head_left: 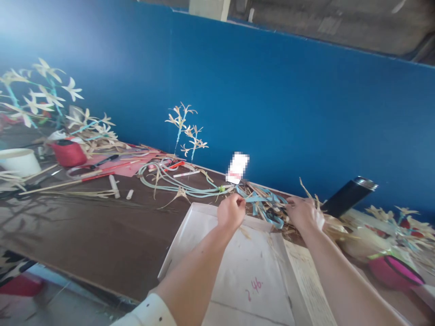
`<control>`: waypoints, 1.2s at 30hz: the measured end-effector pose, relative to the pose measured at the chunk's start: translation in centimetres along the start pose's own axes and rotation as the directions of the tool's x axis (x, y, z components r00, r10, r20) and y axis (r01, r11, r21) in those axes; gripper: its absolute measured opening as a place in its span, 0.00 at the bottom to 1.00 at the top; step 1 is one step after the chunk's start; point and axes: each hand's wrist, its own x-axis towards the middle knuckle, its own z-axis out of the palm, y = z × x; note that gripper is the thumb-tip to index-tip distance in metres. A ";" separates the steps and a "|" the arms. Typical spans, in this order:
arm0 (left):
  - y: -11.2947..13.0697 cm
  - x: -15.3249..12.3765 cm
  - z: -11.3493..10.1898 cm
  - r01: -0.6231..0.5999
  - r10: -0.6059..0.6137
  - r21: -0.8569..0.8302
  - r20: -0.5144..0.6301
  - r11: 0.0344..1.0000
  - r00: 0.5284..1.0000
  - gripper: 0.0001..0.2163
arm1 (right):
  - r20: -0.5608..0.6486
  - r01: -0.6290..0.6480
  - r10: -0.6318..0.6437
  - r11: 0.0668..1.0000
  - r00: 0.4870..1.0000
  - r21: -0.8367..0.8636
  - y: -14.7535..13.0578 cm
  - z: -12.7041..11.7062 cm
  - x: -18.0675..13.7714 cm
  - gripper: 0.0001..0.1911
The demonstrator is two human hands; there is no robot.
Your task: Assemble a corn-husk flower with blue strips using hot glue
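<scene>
My left hand (pixel 231 211) is closed in a pinch on the end of a light blue strip (pixel 261 197) that runs off to the right. My right hand (pixel 303 213) rests with curled fingers on a heap of blue strips and dry straw pieces (pixel 272 209) at the far edge of a white tray (pixel 204 217); whether it grips anything is hidden. Both forearms reach over the tray, which has "2.46" written in pink. A small straw flower sprig (pixel 186 131) stands upright behind the hands.
A dark bottle (pixel 346 195) lies tilted to the right. Pink bowl (pixel 394 271) and straw flowers sit at far right. To the left are a red bowl (pixel 68 153), a white bowl (pixel 18 160), sticks, coiled pale green tubing (pixel 170 181) and more flower sprigs (pixel 41 95). A blue wall (pixel 272 90) backs the table.
</scene>
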 end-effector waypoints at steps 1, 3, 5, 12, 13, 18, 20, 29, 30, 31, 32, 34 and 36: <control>0.0 0.0 0.0 -0.003 0.003 0.001 0.000 1.000 1.000 0.06 | 0.083 0.045 -0.045 0.999 0.996 0.013 -0.7 0.3 -0.4 0.17; 0.0 -0.1 0.1 -0.005 0.005 0.006 0.000 1.000 1.000 0.05 | 0.279 0.122 -0.130 0.991 0.952 0.048 -2.1 1.0 -1.1 0.13; 0.0 -0.1 0.0 -0.001 0.002 0.012 -0.001 1.000 1.000 0.05 | 0.376 0.120 -0.121 0.992 0.919 0.026 -3.4 1.9 -1.2 0.11; 0.0 0.1 0.0 -0.016 0.016 0.013 -0.017 1.000 1.000 0.05 | 0.402 0.053 0.022 0.983 0.915 -0.174 -5.3 4.4 0.8 0.17; 0.0 0.1 0.0 -0.017 0.017 0.013 -0.013 1.000 1.000 0.06 | 0.407 0.064 0.013 0.983 0.913 -0.174 -5.4 4.5 0.9 0.17; 0.2 0.0 -0.4 -0.013 0.013 0.017 -0.003 1.000 1.000 0.06 | 0.427 0.101 -0.023 0.982 0.904 -0.159 -5.8 3.6 0.6 0.21; 0.2 -0.1 -0.4 -0.015 0.015 0.009 -0.001 1.000 1.000 0.06 | 0.415 0.108 -0.034 0.982 0.909 -0.156 -5.4 2.6 0.6 0.20; 0.2 0.1 -0.3 0.066 -0.065 -0.013 0.028 0.998 0.997 0.06 | 0.298 0.245 -0.248 0.968 0.922 0.049 -1.4 -2.8 1.8 0.12; 0.2 0.1 -0.3 0.066 -0.066 -0.014 0.028 0.998 0.997 0.06 | 0.283 0.235 -0.244 0.970 0.927 0.066 -1.1 -3.2 1.8 0.13; 0.2 0.1 -0.3 0.067 -0.066 -0.018 0.025 0.998 0.997 0.06 | 0.264 0.230 -0.244 0.970 0.933 0.082 -0.8 -3.5 1.6 0.14; 0.1 0.1 -0.4 0.067 -0.067 -0.024 0.024 0.997 0.998 0.06 | 0.244 0.235 -0.253 0.967 0.936 0.098 -0.6 -3.9 1.4 0.15; 0.1 0.1 -0.4 0.068 -0.067 -0.036 0.024 0.997 0.997 0.06 | 0.197 0.248 -0.272 0.959 0.942 0.139 -0.3 -4.7 0.7 0.16; 0.0 0.1 -0.5 0.072 -0.071 -0.047 0.027 0.996 0.997 0.07 | 0.132 0.219 -0.249 0.954 0.959 0.202 0.0 -5.4 -0.1 0.17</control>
